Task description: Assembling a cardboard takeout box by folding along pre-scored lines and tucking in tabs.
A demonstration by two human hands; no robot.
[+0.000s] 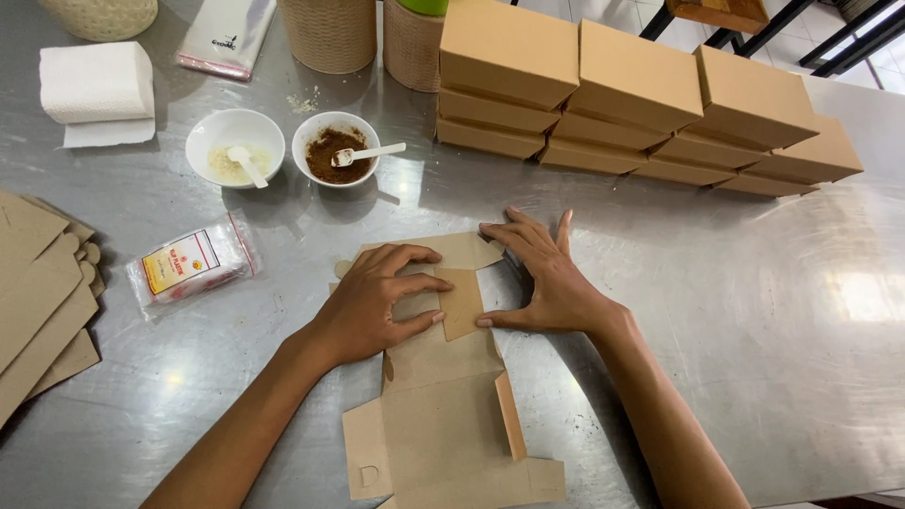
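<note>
Flat brown cardboard box blank (443,405) lying near centre on the steel table (754,311), partly folded at its far end. Left hand (372,302) pressing down on the far-left part of the blank, fingers curled, tips on a folded flap; nothing gripped, just pushing flat. Right hand (547,273) flat against the blank's far-right edge, fingers spread, thumb touching the flap; also holding nothing closed. Stacks of finished brown boxes (641,104) far right, well apart from hands. White bowl of brown powder (335,149) with spoon and white bowl of pale powder (234,146) far left of centre. Small plastic packet (193,266) left of the left hand. Pile of flat blanks (38,302) at left edge. Paper towel stack (97,85) far left.
</note>
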